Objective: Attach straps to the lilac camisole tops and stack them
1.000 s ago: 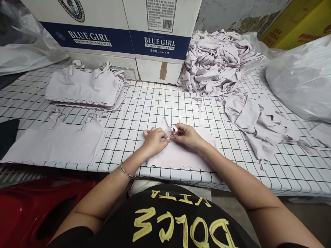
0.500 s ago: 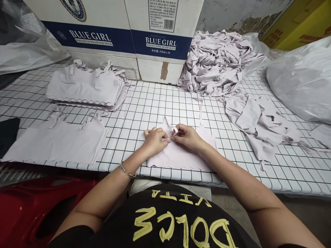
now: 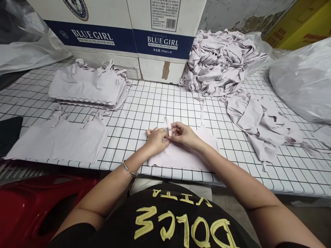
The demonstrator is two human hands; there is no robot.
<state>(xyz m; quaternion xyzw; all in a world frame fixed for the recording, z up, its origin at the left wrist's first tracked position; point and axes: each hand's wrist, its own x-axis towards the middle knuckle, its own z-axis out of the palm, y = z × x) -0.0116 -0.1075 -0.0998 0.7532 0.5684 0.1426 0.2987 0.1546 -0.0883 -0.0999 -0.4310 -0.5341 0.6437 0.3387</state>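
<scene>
Left hand (image 3: 156, 139) and right hand (image 3: 182, 134) pinching thin pale lilac strap (image 3: 169, 128) of flat lilac cloth top (image 3: 178, 155), now lifted upright; both closed tight.

Both hands, left hand (image 3: 156, 140) and right hand (image 3: 184, 135), rest on a garment (image 3: 181, 155) at the bench (image 3: 144, 103) front edge. Folded stack (image 3: 86, 86) far left; loose heap (image 3: 222, 60) far right; carton (image 3: 124, 31) behind.

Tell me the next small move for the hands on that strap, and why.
Probably draw the strap through and lay it flat: both the left hand and right hand pinch it at the top edge of the pale camisole, which lies flat on the checked table.
</scene>
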